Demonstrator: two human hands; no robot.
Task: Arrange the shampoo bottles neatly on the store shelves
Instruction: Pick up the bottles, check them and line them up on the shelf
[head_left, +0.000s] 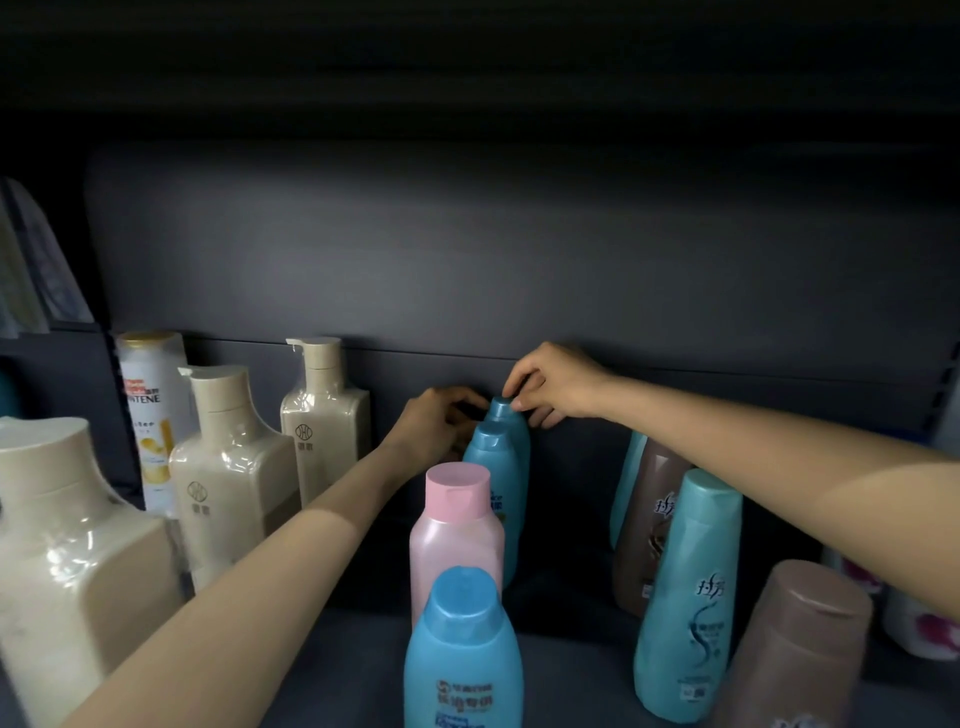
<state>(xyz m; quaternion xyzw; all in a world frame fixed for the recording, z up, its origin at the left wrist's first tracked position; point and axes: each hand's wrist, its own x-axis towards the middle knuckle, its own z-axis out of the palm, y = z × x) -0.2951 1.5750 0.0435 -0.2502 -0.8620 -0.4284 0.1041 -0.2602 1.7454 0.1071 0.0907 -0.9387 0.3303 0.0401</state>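
Blue bottles stand in one file down the shelf (582, 670), with a pink bottle (456, 530) between them. The right hand (550, 384) pinches the cap of the rear bottle (511, 421) at the back panel, probably to set it straight in the row. The left hand (431, 423) curls beside this bottle; whether it grasps it, I cannot tell.

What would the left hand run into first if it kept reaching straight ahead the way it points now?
Most likely the rearmost blue bottle: the left hand points up and right toward its neck, fingers curled against it or nearly so. Past that bottle is only the dark back panel. Depth is hard to judge here.
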